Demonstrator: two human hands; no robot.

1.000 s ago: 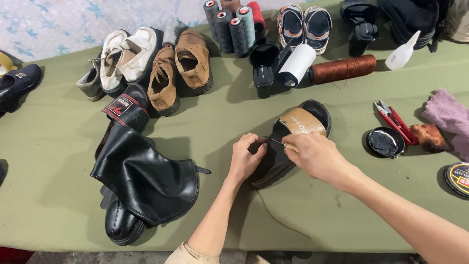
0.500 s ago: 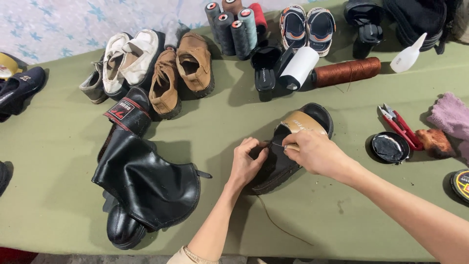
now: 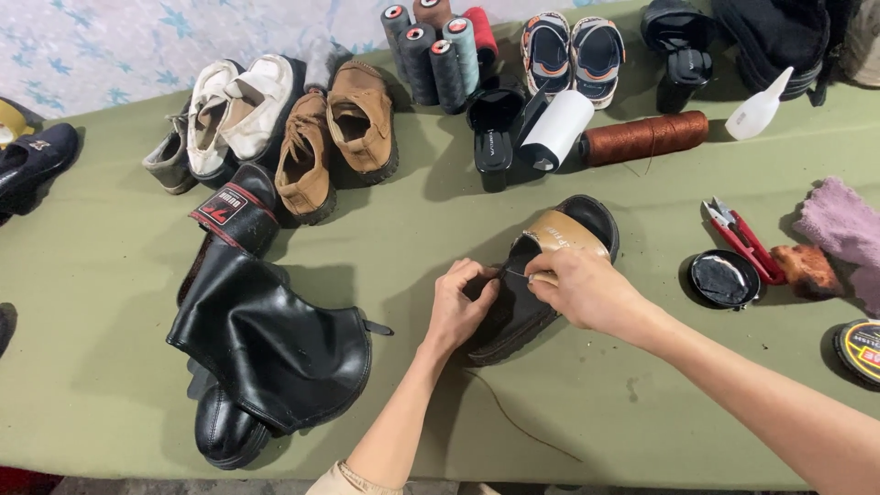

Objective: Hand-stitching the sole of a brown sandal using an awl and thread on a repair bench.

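While the left hand [image 3: 461, 307] grips the black sandal [image 3: 541, 275] on the green desk [image 3: 110, 302], the right hand [image 3: 587, 289] pinches something thin at its tan strap [image 3: 559, 234]. What it pinches is too small to tell. Both hands hide the middle of the sandal.

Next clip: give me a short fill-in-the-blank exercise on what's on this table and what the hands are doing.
1. Both hands, left hand and right hand, rest on a black and tan ____.
2. The table has a ____ cover.
3. The tall black boot lies to the ____ of the left hand.
4. The red snips lie beside a round black ____.

Missing words: sandal; green; left; tin
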